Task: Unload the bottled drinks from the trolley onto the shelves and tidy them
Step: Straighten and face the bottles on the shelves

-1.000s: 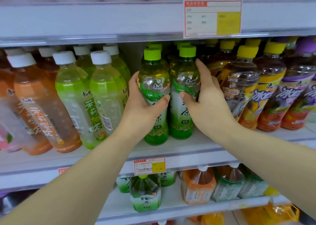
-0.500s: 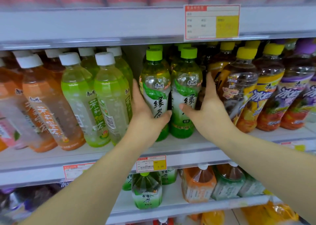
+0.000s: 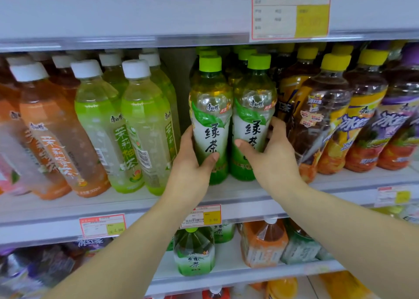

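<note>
Two green tea bottles with lime caps stand side by side at the front of the middle shelf [image 3: 226, 194]. My left hand [image 3: 192, 164] grips the lower body of the left bottle [image 3: 210, 108], thumb across its label. My right hand [image 3: 269, 158] grips the right bottle [image 3: 254, 108] the same way, fingers behind it. Both labels face forward. More green-capped bottles stand behind them.
Left of a gap stand light green jasmine tea bottles [image 3: 140, 126] and orange ones [image 3: 52, 135] with white caps. Yellow-capped iced tea bottles [image 3: 322, 117] crowd the right. Price tags [image 3: 204, 217] hang on the shelf edge. A lower shelf holds larger bottles [image 3: 195, 251].
Both hands slid lower on the two green tea bottles and the bottles have turned so that their labels face forward. The view moved closer.
</note>
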`<state>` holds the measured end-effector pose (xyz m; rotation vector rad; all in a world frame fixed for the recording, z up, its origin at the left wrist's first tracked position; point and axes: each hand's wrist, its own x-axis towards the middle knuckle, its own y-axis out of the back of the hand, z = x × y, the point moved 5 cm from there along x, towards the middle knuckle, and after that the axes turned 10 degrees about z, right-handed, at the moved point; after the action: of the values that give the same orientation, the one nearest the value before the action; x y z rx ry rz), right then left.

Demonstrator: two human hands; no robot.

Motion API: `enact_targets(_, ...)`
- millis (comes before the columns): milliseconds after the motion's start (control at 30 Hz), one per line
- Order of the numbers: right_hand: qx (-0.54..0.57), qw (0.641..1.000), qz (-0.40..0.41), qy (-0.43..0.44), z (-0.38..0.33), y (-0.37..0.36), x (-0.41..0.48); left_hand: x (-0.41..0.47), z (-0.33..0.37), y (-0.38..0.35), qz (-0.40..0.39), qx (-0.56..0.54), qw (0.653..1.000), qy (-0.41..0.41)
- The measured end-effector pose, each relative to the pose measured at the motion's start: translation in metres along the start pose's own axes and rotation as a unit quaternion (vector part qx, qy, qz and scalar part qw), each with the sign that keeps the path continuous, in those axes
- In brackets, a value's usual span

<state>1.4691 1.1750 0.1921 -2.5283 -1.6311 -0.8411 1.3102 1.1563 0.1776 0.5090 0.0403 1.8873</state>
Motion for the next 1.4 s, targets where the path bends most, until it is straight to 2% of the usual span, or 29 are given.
enact_targets(333,-0.012,0.998,-0.036,0.052,-0.002,0.004,-0.002,0.0,0.003,-0.007,-0.009,0.003,1.0,-0.009)
enact_targets(500,-0.011,0.998,-0.047,0.042,0.004,0.0,-0.001,-0.001,0.0,-0.009,-0.002,0.007,1.0,-0.025)
enact_targets(633,-0.06,0.997,-0.029,0.046,0.006,0.007,-0.025,-0.022,0.003,-0.002,0.044,0.025,0.994,-0.096)
enact_targets(767,-0.075,0.986,-0.027,0.149,0.01,0.023,-0.082,-0.071,0.001,0.014,0.062,0.095,0.969,-0.218)
enact_targets(833,-0.078,0.983,-0.044,0.158,0.03,0.025,-0.112,-0.096,-0.022,0.024,0.066,0.123,0.961,-0.237)
enact_targets(1000,-0.106,0.981,-0.151,0.062,0.092,0.0,-0.167,-0.132,-0.102,0.043,0.052,0.15,0.978,-0.132)
enact_targets(1167,-0.108,0.95,-0.278,-0.092,0.14,-0.052,-0.178,-0.131,-0.178,0.042,-0.013,0.179,0.983,0.029)
enact_targets(1300,-0.105,0.945,-0.299,-0.085,0.153,-0.092,-0.171,-0.119,-0.215,0.028,-0.073,0.16,0.982,0.073)
enact_targets(1400,-0.097,0.957,-0.262,-0.08,0.16,-0.107,-0.169,-0.116,-0.238,0.021,-0.104,0.112,0.985,0.082)
